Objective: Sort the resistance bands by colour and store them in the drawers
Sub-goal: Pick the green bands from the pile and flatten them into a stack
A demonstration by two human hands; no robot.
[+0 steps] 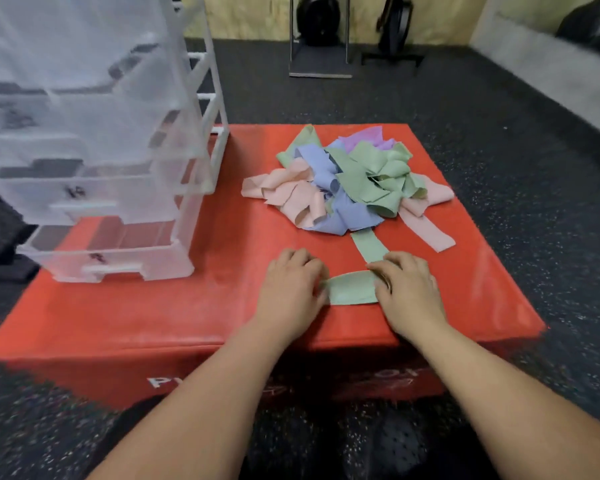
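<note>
Head view shows both hands resting on the red box [153, 313]. The left hand [291, 289] bends its fingers over one end of a green band [352, 289]. The right hand [407, 289] pinches the other end, likely to fold it flat so it fits a drawer. Just past the fingertips sits the mixed band pile [347, 178] (pink, blue, green, purple). Left of the left hand stands the clear drawer unit [101, 188], with its low drawers pulled out, ready.
</note>
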